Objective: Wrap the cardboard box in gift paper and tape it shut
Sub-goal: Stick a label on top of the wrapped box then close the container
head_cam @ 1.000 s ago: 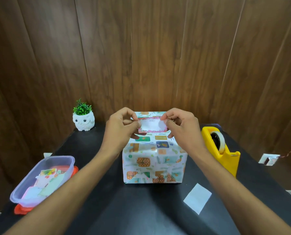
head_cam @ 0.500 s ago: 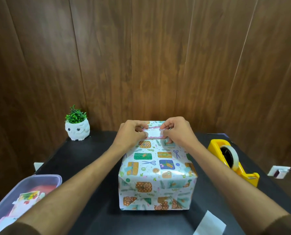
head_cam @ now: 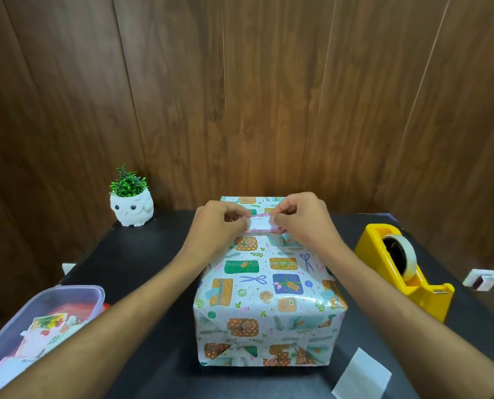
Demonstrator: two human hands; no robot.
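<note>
At the fingertips: a small pink-edged label (head_cam: 259, 224), its left end pinched by the left hand (head_cam: 217, 226), its right end by the right hand (head_cam: 303, 223), fingers curled.
Label position: over the far top of the wrapped box (head_cam: 268, 298); contact with the paper cannot be told.
Box: mid-table (head_cam: 142, 254), fully covered in gift paper, between both forearms.
Right side: yellow tape dispenser (head_cam: 404, 272); white paper slip (head_cam: 360, 375) nearer.
Left side: owl planter (head_cam: 132, 208) by the wall; plastic tub (head_cam: 67, 295) of cards.

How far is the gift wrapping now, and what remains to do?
Done: the box is covered in gift paper, near-end flaps folded shut. In hand: the left hand and right hand pinch a pink-edged label at its far top. Left: pressing the label down; whether the seams are taped cannot be seen.
</note>
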